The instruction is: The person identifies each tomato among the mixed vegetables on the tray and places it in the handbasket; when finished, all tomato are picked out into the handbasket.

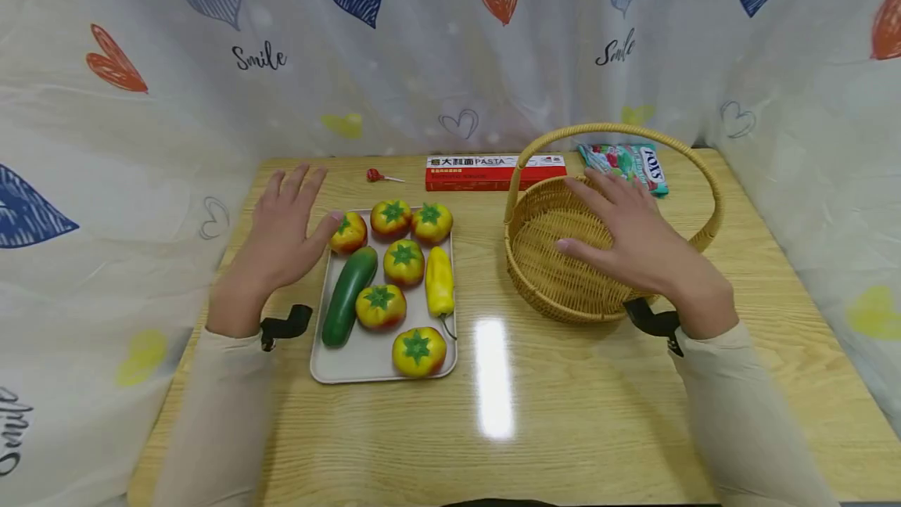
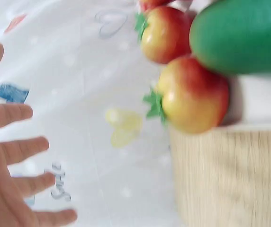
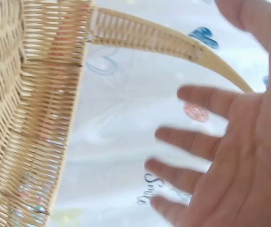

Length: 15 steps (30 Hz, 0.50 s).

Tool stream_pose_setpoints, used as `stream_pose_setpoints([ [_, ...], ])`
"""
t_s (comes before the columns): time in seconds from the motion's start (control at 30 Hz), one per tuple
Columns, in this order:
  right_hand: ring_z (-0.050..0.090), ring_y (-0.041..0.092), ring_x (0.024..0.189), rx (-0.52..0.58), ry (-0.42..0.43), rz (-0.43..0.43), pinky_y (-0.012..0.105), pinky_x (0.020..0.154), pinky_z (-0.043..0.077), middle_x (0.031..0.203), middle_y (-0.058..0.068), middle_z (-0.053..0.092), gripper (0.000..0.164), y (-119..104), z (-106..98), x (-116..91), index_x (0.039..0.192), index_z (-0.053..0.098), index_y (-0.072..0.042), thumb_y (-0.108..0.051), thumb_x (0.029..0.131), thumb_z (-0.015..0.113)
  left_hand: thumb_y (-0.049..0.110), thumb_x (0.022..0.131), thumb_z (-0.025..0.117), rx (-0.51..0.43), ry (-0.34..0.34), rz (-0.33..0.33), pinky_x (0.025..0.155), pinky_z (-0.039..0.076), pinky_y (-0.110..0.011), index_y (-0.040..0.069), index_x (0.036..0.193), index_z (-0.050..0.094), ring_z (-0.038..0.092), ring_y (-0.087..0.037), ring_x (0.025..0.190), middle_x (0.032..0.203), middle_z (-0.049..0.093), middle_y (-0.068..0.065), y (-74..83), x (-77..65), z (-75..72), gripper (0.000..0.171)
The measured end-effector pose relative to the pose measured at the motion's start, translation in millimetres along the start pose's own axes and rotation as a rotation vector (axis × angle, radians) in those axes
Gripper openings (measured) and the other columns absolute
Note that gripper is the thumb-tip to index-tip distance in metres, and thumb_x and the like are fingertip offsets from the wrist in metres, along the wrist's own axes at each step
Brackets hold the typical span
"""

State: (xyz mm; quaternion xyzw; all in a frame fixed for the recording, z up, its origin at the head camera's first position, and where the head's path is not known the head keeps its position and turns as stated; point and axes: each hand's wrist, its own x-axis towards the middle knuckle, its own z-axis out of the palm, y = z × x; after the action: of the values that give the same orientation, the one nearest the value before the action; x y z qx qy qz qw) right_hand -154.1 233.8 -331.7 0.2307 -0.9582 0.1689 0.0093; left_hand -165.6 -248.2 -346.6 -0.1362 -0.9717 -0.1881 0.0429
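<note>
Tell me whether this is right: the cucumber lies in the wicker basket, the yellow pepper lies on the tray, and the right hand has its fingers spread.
Not quite: the cucumber lies on the tray, not in the wicker basket, as the head view shows. The yellow pepper lies on the tray, and the right hand has its fingers spread.

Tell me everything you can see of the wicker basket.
The basket is round, tan and woven, apparently wicker, with a tall arched handle wrapped in the same-looking material. It stands upright on the wooden table, right of the tray, its woven floor partly showing. In the head view, the open right hand covers some of its right side; the right wrist view shows the fingers apart from the rim. Whether the pasta box or packet behind touches it, I cannot tell.
</note>
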Motion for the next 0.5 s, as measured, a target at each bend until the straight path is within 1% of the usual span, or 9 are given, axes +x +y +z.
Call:
stream_pose_setpoints([
  [0.07, 0.018, 0.037, 0.154, 0.032, 0.019, -0.037, 0.064, 0.122, 0.014, 0.167, 0.006, 0.021, 0.082, -1, -5, -4, 0.159, 0.029, -0.029, -0.060, 0.091, 0.063, 0.046, 0.104, 0.043, -0.069, -0.001, 0.021, 0.118, 0.006, -0.072, 0.016, 0.162, 0.017, 0.001, -0.045, 0.154, 0.168, 0.012, -0.017, -5.8, -3.8, -7.1, 0.071],
  [0.13, 0.027, 0.033, 0.151, 0.062, 0.054, -0.067, 0.063, 0.118, 0.027, 0.165, 0.001, 0.028, 0.079, -4, -8, -7, 0.157, 0.035, -0.032, -0.056, 0.089, 0.068, 0.042, 0.104, 0.047, -0.120, -0.004, 0.019, 0.119, 0.009, -0.071, 0.018, 0.162, 0.019, 0.006, -0.043, 0.154, 0.168, 0.016, -0.015, -10.3, -7.7, -14.7, 0.069],
  [0.17, 0.031, 0.031, 0.150, 0.080, 0.080, -0.086, 0.062, 0.115, 0.032, 0.164, -0.002, 0.032, 0.077, -6, -8, -8, 0.155, 0.037, -0.034, -0.054, 0.089, 0.070, 0.041, 0.103, 0.049, -0.141, -0.009, 0.009, 0.119, 0.012, -0.071, 0.020, 0.162, 0.020, 0.008, -0.042, 0.154, 0.168, 0.017, -0.013, -12.1, -9.6, -18.3, 0.069],
  [0.27, 0.038, 0.023, 0.147, 0.147, 0.157, -0.158, 0.056, 0.114, 0.036, 0.159, -0.008, 0.040, 0.073, -16, -6, -6, 0.152, 0.041, -0.038, -0.046, 0.087, 0.075, 0.039, 0.102, 0.053, -0.176, -0.019, -0.022, 0.117, 0.018, -0.070, 0.028, 0.161, 0.022, 0.017, -0.041, 0.153, 0.168, 0.021, -0.009, -18.6, -12.0, -25.1, 0.068],
  [0.33, 0.043, 0.019, 0.144, 0.199, 0.212, -0.212, 0.051, 0.115, 0.038, 0.155, -0.010, 0.046, 0.073, -25, -1, 0, 0.151, 0.044, -0.037, -0.041, 0.086, 0.077, 0.039, 0.101, 0.054, -0.205, -0.031, -0.042, 0.115, 0.023, -0.071, 0.032, 0.161, 0.023, 0.023, -0.043, 0.151, 0.167, 0.023, -0.008, -23.3, -11.2, -26.1, 0.067],
  [0.4, 0.046, 0.018, 0.142, 0.257, 0.256, -0.265, 0.048, 0.115, 0.040, 0.152, -0.010, 0.050, 0.072, -35, 4, 9, 0.150, 0.047, -0.034, -0.037, 0.085, 0.079, 0.038, 0.101, 0.055, -0.227, -0.048, -0.056, 0.113, 0.027, -0.071, 0.033, 0.160, 0.024, 0.029, -0.047, 0.147, 0.167, 0.025, -0.007, -28.8, -8.4, -24.1, 0.067],
  [0.5, 0.051, 0.016, 0.137, 0.334, 0.294, -0.328, 0.043, 0.113, 0.043, 0.149, -0.009, 0.054, 0.070, -52, 15, 25, 0.148, 0.050, -0.029, -0.034, 0.085, 0.079, 0.038, 0.101, 0.055, -0.239, -0.090, -0.081, 0.109, 0.032, -0.071, 0.035, 0.160, 0.023, 0.034, -0.049, 0.143, 0.166, 0.026, -0.007, -38.9, -3.2, -17.2, 0.067],
])
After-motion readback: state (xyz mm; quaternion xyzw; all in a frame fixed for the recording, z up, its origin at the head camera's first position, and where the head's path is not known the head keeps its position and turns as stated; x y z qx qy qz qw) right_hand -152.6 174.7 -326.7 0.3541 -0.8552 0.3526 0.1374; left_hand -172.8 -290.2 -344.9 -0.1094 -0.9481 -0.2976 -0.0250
